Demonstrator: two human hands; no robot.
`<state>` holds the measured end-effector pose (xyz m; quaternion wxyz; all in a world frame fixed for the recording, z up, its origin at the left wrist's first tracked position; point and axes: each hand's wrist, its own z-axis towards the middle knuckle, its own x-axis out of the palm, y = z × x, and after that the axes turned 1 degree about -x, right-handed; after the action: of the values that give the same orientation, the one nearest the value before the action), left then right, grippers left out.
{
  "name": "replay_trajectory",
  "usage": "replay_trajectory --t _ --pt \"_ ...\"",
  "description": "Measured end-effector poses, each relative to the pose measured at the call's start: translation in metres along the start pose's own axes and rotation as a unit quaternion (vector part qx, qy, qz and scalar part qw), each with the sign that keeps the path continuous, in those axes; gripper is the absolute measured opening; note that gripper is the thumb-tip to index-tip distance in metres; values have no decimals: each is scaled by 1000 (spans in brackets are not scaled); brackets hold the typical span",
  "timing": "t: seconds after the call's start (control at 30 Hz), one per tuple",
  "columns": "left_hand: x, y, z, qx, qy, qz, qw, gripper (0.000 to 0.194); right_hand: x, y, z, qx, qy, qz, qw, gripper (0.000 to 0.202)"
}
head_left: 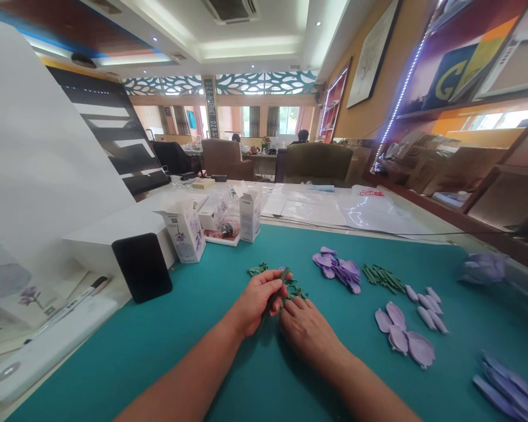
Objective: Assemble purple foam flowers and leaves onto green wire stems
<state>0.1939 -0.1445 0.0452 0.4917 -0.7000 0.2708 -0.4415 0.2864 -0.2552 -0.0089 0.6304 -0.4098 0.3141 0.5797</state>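
Observation:
My left hand (259, 299) is closed on a thin green stem piece (285, 273), with the thumb pressed against the fingers. Just to its right, my right hand (305, 328) rests low over the green mat (211, 363), fingers curled down at a pile of small green pieces (295, 291); its fingertips are hidden, so what they hold cannot be made out. A few more small green pieces (257, 269) lie behind my left hand. Dark purple petals (337, 268), green sticks (382, 278), pale buds (427, 308) and pale lilac petals (405, 337) lie to the right.
Left of the hands stand a black tablet-like panel (141, 267), an open flower-print box (185, 234) and a white box (249, 217). Long purple petals (510, 390) lie at the near right, a purple bundle (484, 268) at the far right. People sit beyond the chairs (319, 163).

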Motion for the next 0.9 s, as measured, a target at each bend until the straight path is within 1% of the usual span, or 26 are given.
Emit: replay_trajectory --t 0.07,0.1,0.13,0.17,0.2,0.23,0.27,0.33,0.37,0.43,0.6,0.7,0.77,0.9 --pt "2 0 -1 -10 2 16 1000 26 -3 -4 -2 42 -22 70 996 15" --pt "3 0 -2 -14 4 23 1000 26 -6 -8 -3 84 -30 124 988 15" --pt "3 0 -2 -17 7 29 999 26 -9 -13 -4 140 -39 185 972 14" --pt "4 0 -3 -20 13 33 999 27 -13 -19 -5 201 -52 248 946 12" --pt "5 0 -4 -23 19 37 999 28 -18 -25 -5 261 -70 313 911 9" --pt "6 0 -4 -26 25 41 998 29 -23 -31 -6 309 -91 376 869 7" --pt "8 1 -5 -30 29 44 998 31 -28 -37 -6 344 -114 434 825 12" --pt "10 3 -7 -36 36 51 997 33 -36 -45 -6 376 -142 524 751 29" --pt "12 4 -8 -38 40 55 997 35 -40 -47 -6 384 -148 554 724 33" --pt "14 6 -10 -38 49 66 996 37 -44 -48 -6 396 -152 589 688 33" --pt "16 8 -11 -33 61 84 994 37 -43 -44 -5 415 -176 622 640 27" --pt "17 8 -12 -33 65 91 993 36 -40 -43 -6 422 -191 640 613 31" --pt "18 8 -13 -35 67 92 993 37 -41 -43 -5 414 -191 645 613 35" --pt "18 7 -14 -35 73 97 992 34 -46 -40 -3 400 -185 623 646 29"
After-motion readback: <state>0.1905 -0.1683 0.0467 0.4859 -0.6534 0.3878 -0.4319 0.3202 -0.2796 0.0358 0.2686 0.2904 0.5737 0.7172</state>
